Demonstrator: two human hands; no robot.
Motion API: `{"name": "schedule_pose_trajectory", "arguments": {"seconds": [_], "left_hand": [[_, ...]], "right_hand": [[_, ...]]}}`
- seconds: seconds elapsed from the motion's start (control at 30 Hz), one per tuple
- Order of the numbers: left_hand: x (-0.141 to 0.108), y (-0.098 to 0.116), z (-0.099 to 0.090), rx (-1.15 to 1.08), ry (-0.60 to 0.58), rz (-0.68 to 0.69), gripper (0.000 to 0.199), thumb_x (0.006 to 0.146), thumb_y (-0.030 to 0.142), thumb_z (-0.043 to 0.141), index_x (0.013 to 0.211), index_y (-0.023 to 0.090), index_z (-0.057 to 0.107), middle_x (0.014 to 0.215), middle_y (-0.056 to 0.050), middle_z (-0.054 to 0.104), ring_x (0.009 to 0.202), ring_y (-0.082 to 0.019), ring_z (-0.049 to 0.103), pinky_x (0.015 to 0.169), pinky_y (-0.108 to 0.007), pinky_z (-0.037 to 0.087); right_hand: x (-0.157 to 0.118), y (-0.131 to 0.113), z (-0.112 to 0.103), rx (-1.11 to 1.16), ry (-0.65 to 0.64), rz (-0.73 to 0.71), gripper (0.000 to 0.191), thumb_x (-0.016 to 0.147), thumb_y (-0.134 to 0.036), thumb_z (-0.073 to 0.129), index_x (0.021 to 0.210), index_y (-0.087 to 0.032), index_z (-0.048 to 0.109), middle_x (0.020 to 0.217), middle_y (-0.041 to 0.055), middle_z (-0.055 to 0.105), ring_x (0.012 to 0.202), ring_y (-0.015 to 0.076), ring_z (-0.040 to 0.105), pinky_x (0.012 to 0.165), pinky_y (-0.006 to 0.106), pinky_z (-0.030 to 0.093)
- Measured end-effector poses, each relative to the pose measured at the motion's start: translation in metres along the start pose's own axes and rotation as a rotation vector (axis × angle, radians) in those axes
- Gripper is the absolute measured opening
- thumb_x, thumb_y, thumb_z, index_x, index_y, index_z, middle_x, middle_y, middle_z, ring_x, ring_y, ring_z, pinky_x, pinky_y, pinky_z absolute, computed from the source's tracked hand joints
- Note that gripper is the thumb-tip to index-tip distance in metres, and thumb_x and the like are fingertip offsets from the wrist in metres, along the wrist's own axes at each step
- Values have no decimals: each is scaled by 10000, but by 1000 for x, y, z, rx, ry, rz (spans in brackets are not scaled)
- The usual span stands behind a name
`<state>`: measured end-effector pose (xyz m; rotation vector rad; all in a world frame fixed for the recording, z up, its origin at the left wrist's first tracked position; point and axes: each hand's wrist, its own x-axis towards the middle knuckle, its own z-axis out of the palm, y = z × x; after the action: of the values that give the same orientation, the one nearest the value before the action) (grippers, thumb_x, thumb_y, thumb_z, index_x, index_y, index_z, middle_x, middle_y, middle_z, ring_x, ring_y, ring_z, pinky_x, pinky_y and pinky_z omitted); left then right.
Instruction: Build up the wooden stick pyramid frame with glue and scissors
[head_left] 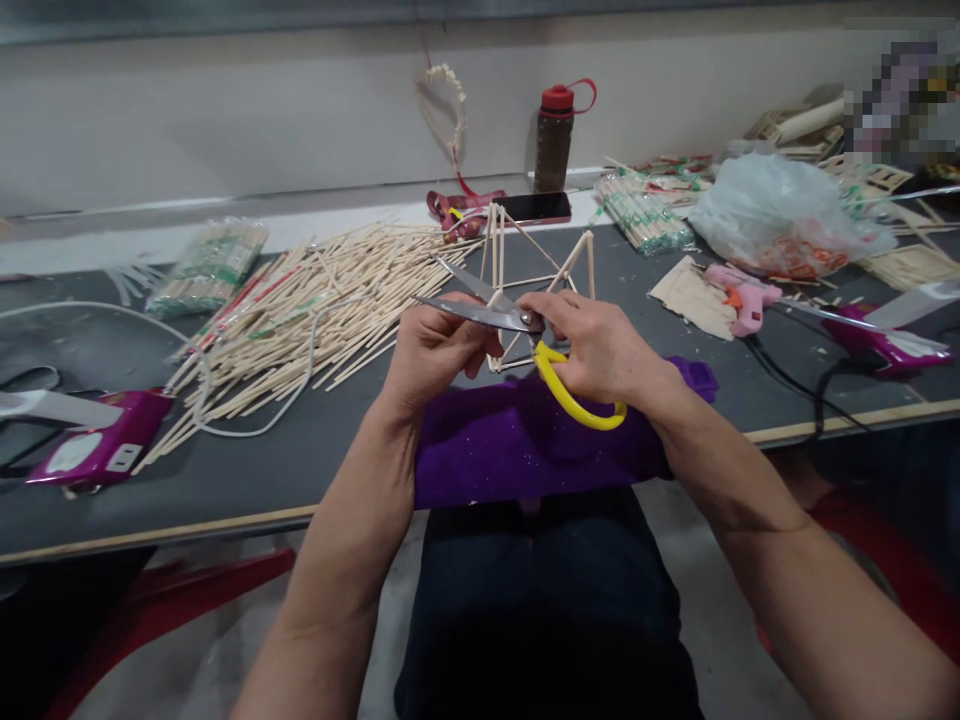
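While the right hand (600, 345) grips scissors (574, 398), the left hand (431, 355) pinches together.
The bag's (784, 205) writing is blurry; the table (300, 455) is gray.

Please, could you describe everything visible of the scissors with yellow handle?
The scissors have two grey blades, metal-looking and spread open, a round pivot, and a yellow, plastic-looking handle. The right hand grips them, handle over the purple cloth, tips pointing away to the left. The blades cross the left hand; contact is unclear.
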<state>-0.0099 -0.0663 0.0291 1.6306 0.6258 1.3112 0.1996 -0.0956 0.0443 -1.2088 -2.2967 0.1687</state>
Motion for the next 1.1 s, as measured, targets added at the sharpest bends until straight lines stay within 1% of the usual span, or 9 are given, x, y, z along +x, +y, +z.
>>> {"name": "schedule_pose_trajectory", "arguments": {"seconds": [0.1, 0.17, 0.23, 0.33, 0.4, 0.53, 0.77, 0.93, 1.1], "left_hand": [[1, 3, 2, -32, 72, -21, 291, 760, 385, 860, 686, 174, 674, 579, -15, 700, 335, -63, 490, 321, -182, 335], [2, 3, 3, -42, 96, -23, 313, 752, 419, 860, 699, 173, 675, 570, -12, 700, 323, -63, 481, 307, -180, 318], [2, 2, 2, -36, 100, -19, 334, 740, 455, 861, 713, 174, 682, 562, -10, 699, 309, -64, 465, 296, -184, 314], [2, 2, 1, -8, 111, -9, 343, 737, 481, 855, 719, 180, 692, 570, -9, 702, 305, -67, 461, 289, -193, 319], [1, 3, 0, 28, 111, -15, 336, 756, 487, 839, 724, 183, 701, 587, -13, 707, 321, -73, 485, 294, -196, 328], [-2, 5, 1, 72, 117, -44, 315, 783, 478, 817, 738, 188, 704, 611, -19, 716, 346, -83, 523, 307, -200, 347], [-2, 8, 2, 64, 113, -103, 344, 765, 497, 823, 718, 183, 689, 611, -25, 718, 345, -86, 530, 310, -196, 359], [-2, 10, -3, 1, 30, -182, 312, 772, 447, 818, 706, 177, 677, 601, -31, 721, 332, -90, 531, 308, -190, 366], [-2, 9, -3, -8, -2, -161, 267, 797, 386, 797, 702, 168, 675, 595, -34, 723, 316, -79, 510, 305, -181, 354]], "right_hand": [[2, 3, 3, -4, 17, -9, 576, 784, -216, 617, 1354, -135, 593, 1111, 120, 673, 839, 202, 594, 786, 338, 470], [3, 4, 5, -7, 26, -14, 575, 795, -247, 641, 1359, -150, 589, 1119, 112, 674, 852, 204, 603, 776, 330, 466], [2, 4, 5, -11, 39, -15, 578, 821, -338, 672, 1365, -159, 587, 1114, 106, 676, 861, 212, 613, 769, 330, 462], [1, 3, 5, -35, 33, -10, 663, 824, -499, 709, 1383, -169, 576, 1108, 104, 674, 875, 228, 625, 755, 333, 451], [0, 2, 3, -52, 13, -6, 710, 815, -542, 722, 1400, -175, 559, 1120, 106, 669, 891, 239, 631, 754, 334, 447], [-1, 2, 0, -55, -7, -15, 765, 798, -572, 742, 1425, -188, 528, 1162, 105, 664, 921, 248, 637, 764, 338, 451], [-2, 2, -3, -39, -27, -20, 795, 799, -592, 740, 1443, -193, 499, 1195, 114, 655, 969, 263, 639, 797, 357, 471], [-2, 2, -3, -32, -43, -21, 820, 792, -600, 745, 1459, -205, 478, 1180, 114, 641, 996, 282, 633, 827, 390, 487], [-2, 5, 1, -11, -28, -57, 829, 787, -580, 753, 1464, -201, 462, 1199, 124, 620, 1022, 290, 619, 845, 407, 494]]}}
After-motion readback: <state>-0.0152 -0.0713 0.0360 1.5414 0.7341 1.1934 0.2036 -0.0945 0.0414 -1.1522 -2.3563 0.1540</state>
